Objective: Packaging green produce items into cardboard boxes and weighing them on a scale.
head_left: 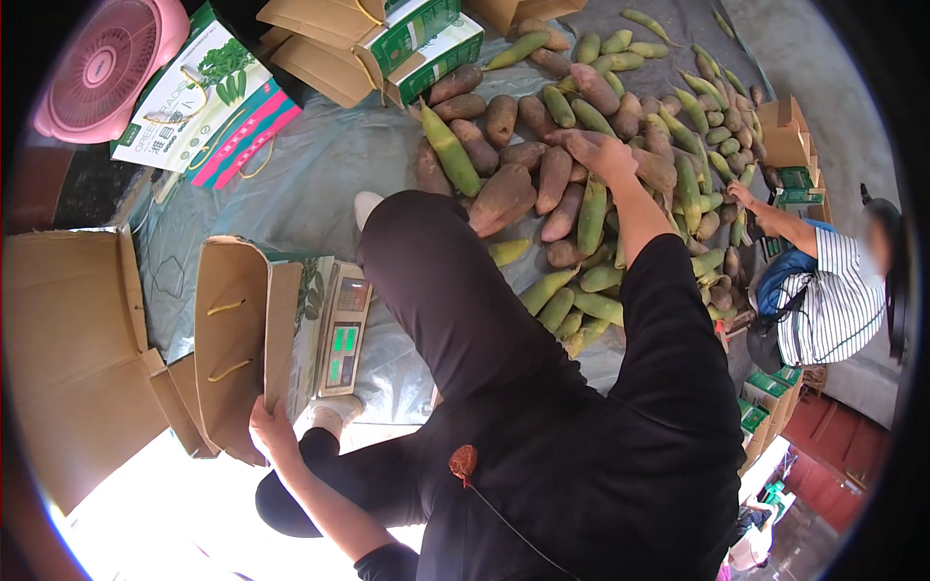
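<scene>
My left hand (276, 433) grips the near edge of an open cardboard carton (231, 339) with yellow cord handles. The carton stands against a digital scale (343, 334) with lit green displays; how much of it rests on the scale is hidden. My right hand (603, 157) is closed over the pile, its fingers bent around a brownish-purple root (656, 170) that sticks out beside the wrist. Around it lie many similar brownish-purple roots (504, 200) and long green radishes (449, 150).
A larger open cardboard box (77, 358) stands at the left. A pink fan (107, 68), a printed white carton (199, 102) and green cartons (417, 48) are at the far left. Across the pile, another person in a striped shirt (838, 300) reaches into the produce. Plastic sheeting (300, 160) covers the ground.
</scene>
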Demonstrator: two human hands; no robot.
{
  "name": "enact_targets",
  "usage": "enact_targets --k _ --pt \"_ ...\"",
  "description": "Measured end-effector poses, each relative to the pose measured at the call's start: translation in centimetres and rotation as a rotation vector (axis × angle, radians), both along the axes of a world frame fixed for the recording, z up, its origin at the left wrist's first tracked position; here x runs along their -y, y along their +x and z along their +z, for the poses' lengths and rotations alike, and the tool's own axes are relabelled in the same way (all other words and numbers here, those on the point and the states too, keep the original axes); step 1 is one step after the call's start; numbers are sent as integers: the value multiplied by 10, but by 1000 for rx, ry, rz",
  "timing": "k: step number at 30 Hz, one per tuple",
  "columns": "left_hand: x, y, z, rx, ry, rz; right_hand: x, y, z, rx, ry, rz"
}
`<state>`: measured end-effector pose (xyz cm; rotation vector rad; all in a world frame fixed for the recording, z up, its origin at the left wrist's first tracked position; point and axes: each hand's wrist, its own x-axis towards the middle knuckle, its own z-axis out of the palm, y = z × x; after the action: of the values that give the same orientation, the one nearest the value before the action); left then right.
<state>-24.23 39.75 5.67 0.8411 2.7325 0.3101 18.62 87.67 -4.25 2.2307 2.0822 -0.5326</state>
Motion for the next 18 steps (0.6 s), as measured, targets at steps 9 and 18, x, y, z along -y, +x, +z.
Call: enact_targets --k 9,18 --pt "4 -5 -10 2 27 4 -26 43 -66 354 39 36" --pt "-5 1 -3 -23 -40 45 -28 30 -68 497 0 79"
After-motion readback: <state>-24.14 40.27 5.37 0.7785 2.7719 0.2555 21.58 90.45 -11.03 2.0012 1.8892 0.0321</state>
